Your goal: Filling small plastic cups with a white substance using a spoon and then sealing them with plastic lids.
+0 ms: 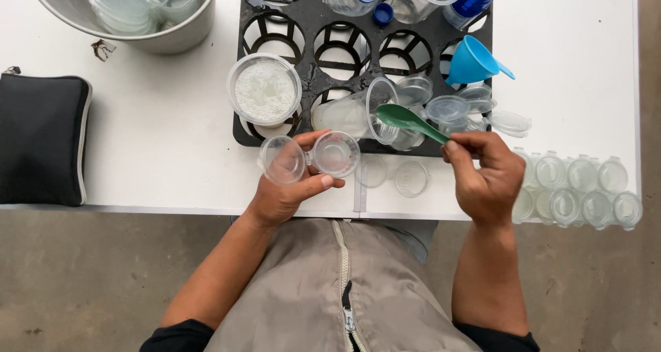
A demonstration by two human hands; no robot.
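Overhead: white table (172, 131) on grey concrete floor (82, 283). Black crate tray (306, 21) at far edge centre, holding clear bottles, blue funnel (471, 61), round tub of white granules (264, 89) at its near-left corner. Steel bowl (172, 38) at far-left corner, black zip pouch (41, 138) at left edge, rows of small clear lidded cups (585, 187) at near-right corner.

Left hand (286, 193) over near edge, palm up, forearm angled in from below; fingers and thumb closed round a small clear hinged cup (335, 154), lid (283, 160) flipped open to the left. Cup mouth facing up, cup-and-lid axis running left-right, just off near edge of tray.

Right hand (485, 176) near edge, right of centre, fingers pinched shut on handle of green spoon (410, 121). Spoon long axis diagonal, bowl end pointing up-left, over tipped clear cup (354, 112) on tray, near hinged cup but apart.
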